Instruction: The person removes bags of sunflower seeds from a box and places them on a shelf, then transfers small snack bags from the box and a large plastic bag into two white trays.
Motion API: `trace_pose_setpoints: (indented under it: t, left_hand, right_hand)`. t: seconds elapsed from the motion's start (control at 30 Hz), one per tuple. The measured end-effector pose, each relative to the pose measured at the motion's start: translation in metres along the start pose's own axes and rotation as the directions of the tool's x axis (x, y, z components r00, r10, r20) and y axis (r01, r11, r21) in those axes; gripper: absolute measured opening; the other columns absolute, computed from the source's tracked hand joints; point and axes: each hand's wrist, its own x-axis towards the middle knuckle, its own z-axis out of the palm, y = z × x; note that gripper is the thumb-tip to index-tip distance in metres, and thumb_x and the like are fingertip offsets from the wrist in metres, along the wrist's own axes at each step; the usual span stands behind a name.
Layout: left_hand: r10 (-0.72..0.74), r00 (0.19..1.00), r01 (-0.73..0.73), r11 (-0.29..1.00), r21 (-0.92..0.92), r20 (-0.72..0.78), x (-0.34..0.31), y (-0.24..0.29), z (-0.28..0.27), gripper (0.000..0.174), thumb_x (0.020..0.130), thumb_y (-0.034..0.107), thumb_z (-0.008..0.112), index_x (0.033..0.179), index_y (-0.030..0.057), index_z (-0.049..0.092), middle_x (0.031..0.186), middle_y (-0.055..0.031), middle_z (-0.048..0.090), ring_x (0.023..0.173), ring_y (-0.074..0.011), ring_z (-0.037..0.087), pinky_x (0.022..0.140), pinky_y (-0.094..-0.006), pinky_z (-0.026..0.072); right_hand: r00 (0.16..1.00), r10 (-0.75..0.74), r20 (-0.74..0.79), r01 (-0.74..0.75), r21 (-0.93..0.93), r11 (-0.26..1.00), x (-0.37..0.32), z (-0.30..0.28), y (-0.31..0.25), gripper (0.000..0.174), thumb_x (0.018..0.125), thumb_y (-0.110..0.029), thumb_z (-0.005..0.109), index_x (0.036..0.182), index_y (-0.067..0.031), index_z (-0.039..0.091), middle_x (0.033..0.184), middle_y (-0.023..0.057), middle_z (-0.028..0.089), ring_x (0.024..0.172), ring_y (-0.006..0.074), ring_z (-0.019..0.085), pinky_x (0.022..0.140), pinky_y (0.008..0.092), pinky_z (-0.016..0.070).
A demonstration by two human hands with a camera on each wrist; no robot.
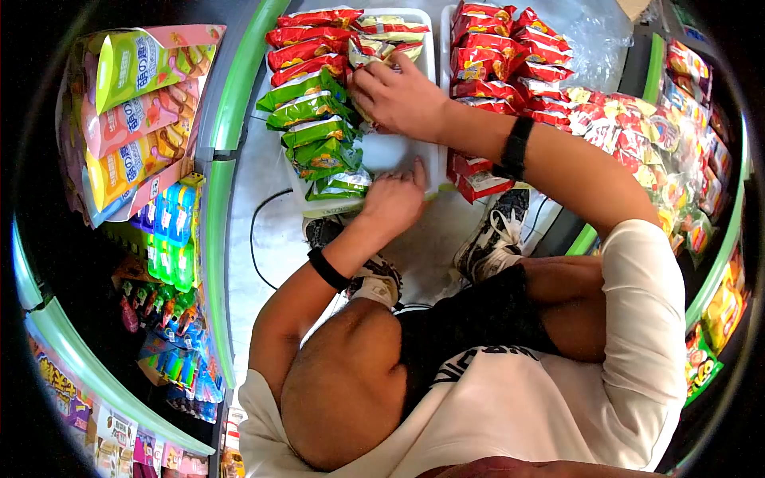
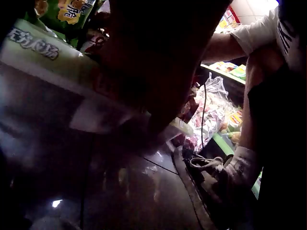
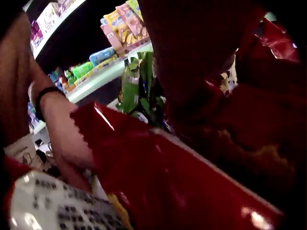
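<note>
My right hand (image 1: 402,99) reaches over the left white tray (image 1: 431,80), its bent fingers holding a cream-coloured snack packet (image 1: 386,52) in the tray's right row. At the tray's near end rests my left hand (image 1: 396,201), with a finger stretched along the inside. Beside it stands a row of green snack packets (image 1: 319,131), and red snack packets (image 1: 307,56) continue that row farther away. In the left wrist view the left hand is a dark shape across the tray's lettered side (image 2: 43,52). A red packet (image 3: 158,167) fills the foreground of the right wrist view.
Another tray of red packets (image 1: 486,64) stands to the right. Beyond it lie clear-wrapped packets (image 1: 613,119) near the right shelf. Shelves on the left carry snack bags (image 1: 147,72) and bright bottles (image 1: 171,239). A thin black cable (image 1: 253,231) lies on the floor by the shoes.
</note>
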Motion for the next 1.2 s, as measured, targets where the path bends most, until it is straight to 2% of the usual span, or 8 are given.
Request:
trace_pose_setpoints:
  t: [0.1, 0.17, 0.3, 0.43, 0.5, 0.53, 1.03, 1.2]
  left_hand:
    - [0.031, 0.998, -0.029, 0.999, 0.040, -0.056, 0.002, -0.001, -0.015, 0.072, 0.083, 0.030, 0.069, 0.136, -0.0139, 0.046, 0.095, -0.0216, 0.071, 0.087, -0.0332, 0.071, 0.079, -0.0418, 0.0557]
    - [0.015, 0.996, -0.018, 0.999, 0.028, 0.084, -0.001, 0.003, -0.025, 0.067, 0.082, 0.028, 0.068, 0.132, -0.0136, 0.049, 0.094, -0.0214, 0.071, 0.088, -0.0338, 0.071, 0.082, -0.0432, 0.0551]
    - [0.050, 0.998, -0.050, 0.999, -0.002, -0.033, -0.006, -0.003, -0.028, 0.059, 0.085, 0.029, 0.067, 0.125, -0.0126, 0.054, 0.097, -0.0229, 0.070, 0.090, -0.0353, 0.070, 0.087, -0.0452, 0.0537]
    - [-0.122, 0.992, 0.114, 0.969, -0.219, -0.026, -0.003, -0.011, -0.055, 0.060, 0.089, 0.034, 0.065, 0.129, -0.0096, 0.052, 0.113, -0.0282, 0.066, 0.102, -0.0410, 0.066, 0.094, -0.0503, 0.0498]
    - [-0.177, 0.983, 0.163, 0.959, -0.231, -0.041, 0.001, -0.020, -0.053, 0.057, 0.090, 0.034, 0.064, 0.126, -0.0092, 0.054, 0.115, -0.0283, 0.065, 0.103, -0.0420, 0.065, 0.095, -0.0508, 0.0492]
    - [-0.157, 0.984, 0.139, 0.973, -0.187, -0.087, 0.006, -0.026, -0.044, 0.054, 0.090, 0.034, 0.064, 0.123, -0.0084, 0.056, 0.115, -0.0284, 0.064, 0.104, -0.0424, 0.064, 0.095, -0.0507, 0.0492]
    - [-0.214, 0.976, 0.190, 0.935, -0.300, -0.047, 0.045, -0.033, -0.042, 0.044, 0.088, 0.026, 0.063, 0.116, -0.0074, 0.056, 0.113, -0.0297, 0.065, 0.106, -0.0441, 0.063, 0.094, -0.0517, 0.0500]
    - [-0.183, 0.976, 0.145, 0.953, -0.267, -0.121, 0.042, -0.032, -0.044, 0.045, 0.088, 0.025, 0.063, 0.118, -0.0081, 0.054, 0.108, -0.0295, 0.067, 0.102, -0.0445, 0.065, 0.092, -0.0520, 0.0514]
  right_hand:
    - [1.000, 0.000, 0.012, 0.000, 0.029, 1.000, 0.003, -0.002, 0.002, 0.034, 0.083, -0.026, 0.058, 0.112, -0.0107, 0.067, 0.105, 0.0039, 0.055, 0.106, 0.0216, 0.054, 0.091, 0.0476, 0.0446]
    - [0.996, -0.002, 0.087, -0.001, 0.036, 0.999, 0.001, -0.009, 0.001, 0.048, 0.079, -0.032, 0.067, 0.121, -0.0090, 0.062, 0.111, 0.0050, 0.055, 0.110, 0.0231, 0.053, 0.094, 0.0490, 0.0433]
    - [0.972, 0.032, 0.234, -0.054, 0.090, 0.994, 0.002, -0.039, 0.000, 0.092, 0.060, -0.046, 0.086, 0.134, -0.0056, 0.051, 0.126, 0.0105, 0.053, 0.120, 0.0277, 0.049, 0.098, 0.0497, 0.0402]
    - [0.949, 0.124, 0.288, -0.183, 0.187, 0.965, -0.004, -0.060, 0.008, 0.059, 0.075, -0.035, 0.075, 0.122, -0.0049, 0.059, 0.119, 0.0128, 0.061, 0.114, 0.0292, 0.057, 0.097, 0.0421, 0.0450]
    - [0.851, 0.103, 0.515, -0.211, 0.155, 0.965, -0.010, -0.047, 0.006, 0.037, 0.082, -0.027, 0.065, 0.112, -0.0052, 0.064, 0.105, 0.0113, 0.066, 0.098, 0.0281, 0.065, 0.084, 0.0391, 0.0503]
    - [0.903, 0.099, 0.418, -0.180, 0.160, 0.971, -0.017, -0.029, 0.002, 0.034, 0.085, -0.029, 0.064, 0.109, -0.0045, 0.061, 0.101, 0.0109, 0.065, 0.095, 0.0273, 0.066, 0.079, 0.0372, 0.0516]
    - [0.906, -0.064, 0.419, -0.005, 0.162, 0.987, -0.011, -0.027, 0.025, 0.021, 0.085, -0.022, 0.059, 0.099, -0.0083, 0.067, 0.101, 0.0050, 0.067, 0.100, 0.0237, 0.066, 0.088, 0.0368, 0.0494]
    - [0.832, -0.100, 0.545, -0.080, 0.297, 0.951, 0.009, -0.036, 0.040, 0.020, 0.075, -0.018, 0.065, 0.088, -0.0036, 0.070, 0.080, 0.0155, 0.071, 0.079, 0.0317, 0.071, 0.074, 0.0440, 0.0543]
